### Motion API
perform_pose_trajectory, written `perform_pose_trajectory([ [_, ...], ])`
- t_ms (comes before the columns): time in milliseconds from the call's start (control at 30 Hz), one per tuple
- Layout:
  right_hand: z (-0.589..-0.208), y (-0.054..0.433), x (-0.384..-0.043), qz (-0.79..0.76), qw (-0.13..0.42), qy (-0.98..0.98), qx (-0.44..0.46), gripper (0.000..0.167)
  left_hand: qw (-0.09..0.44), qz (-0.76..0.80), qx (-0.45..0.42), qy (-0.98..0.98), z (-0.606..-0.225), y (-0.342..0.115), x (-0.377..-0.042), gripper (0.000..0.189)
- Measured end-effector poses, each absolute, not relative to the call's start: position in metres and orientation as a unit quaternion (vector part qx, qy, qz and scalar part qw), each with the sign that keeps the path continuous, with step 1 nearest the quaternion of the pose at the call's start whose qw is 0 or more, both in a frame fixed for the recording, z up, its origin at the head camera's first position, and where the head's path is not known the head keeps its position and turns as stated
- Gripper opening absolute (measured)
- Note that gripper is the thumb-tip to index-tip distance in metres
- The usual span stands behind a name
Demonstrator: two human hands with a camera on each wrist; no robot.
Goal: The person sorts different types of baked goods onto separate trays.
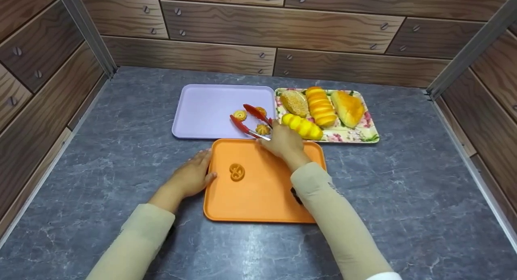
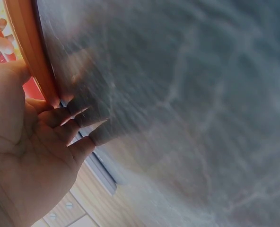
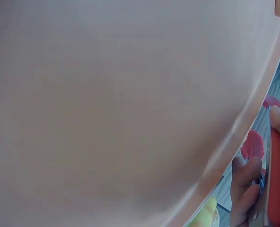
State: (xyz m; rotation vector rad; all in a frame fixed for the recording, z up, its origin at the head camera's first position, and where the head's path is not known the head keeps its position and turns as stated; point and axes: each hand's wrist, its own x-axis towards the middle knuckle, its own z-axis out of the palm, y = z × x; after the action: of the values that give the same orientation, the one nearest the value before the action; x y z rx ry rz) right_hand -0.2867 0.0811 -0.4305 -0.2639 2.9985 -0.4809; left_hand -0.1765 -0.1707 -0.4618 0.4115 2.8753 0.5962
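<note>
My right hand (image 1: 284, 139) grips red-tipped metal tongs (image 1: 241, 125) over the purple tray (image 1: 206, 110). The tongs stand spread, with a round swirled cookie (image 1: 240, 115) between their tips. A star-shaped cookie (image 1: 263, 129) lies near the lower arm, and another cookie (image 1: 261, 110) is partly hidden by the upper tip. In the right wrist view, fingers hold the tongs' red handle (image 3: 278, 182). My left hand (image 1: 193, 175) rests at the left rim of the orange tray (image 1: 258, 199), thumb over the rim and fingers extended along its outside. A pretzel (image 1: 237, 172) lies in this tray.
To the right of the purple tray stands a floral tray (image 1: 337, 135) with several breads, among them a ridged loaf (image 1: 320, 106) and a yellow twisted bread (image 1: 303, 126). Wood-patterned walls (image 1: 226, 25) enclose the grey marbled table (image 1: 404, 191).
</note>
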Motion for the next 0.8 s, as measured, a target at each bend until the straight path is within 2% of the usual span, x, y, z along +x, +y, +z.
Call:
perform_pose_trajectory([
  [233, -0.43, 0.088, -0.288, -0.184, 0.052, 0.978, -0.083, 0.1, 0.082, 0.201, 0.138, 0.966, -0.462, -0.17, -0.176, 0.067],
  [467, -0.429, 0.092, -0.287, -0.177, 0.017, 0.98, -0.095, 0.108, 0.085, 0.197, 0.134, 0.968, -0.46, -0.169, -0.176, 0.067],
  [800, -0.426, 0.096, -0.278, -0.203, -0.007, 0.969, -0.138, 0.112, 0.09, 0.196, 0.127, 0.968, -0.463, -0.169, -0.178, 0.067],
])
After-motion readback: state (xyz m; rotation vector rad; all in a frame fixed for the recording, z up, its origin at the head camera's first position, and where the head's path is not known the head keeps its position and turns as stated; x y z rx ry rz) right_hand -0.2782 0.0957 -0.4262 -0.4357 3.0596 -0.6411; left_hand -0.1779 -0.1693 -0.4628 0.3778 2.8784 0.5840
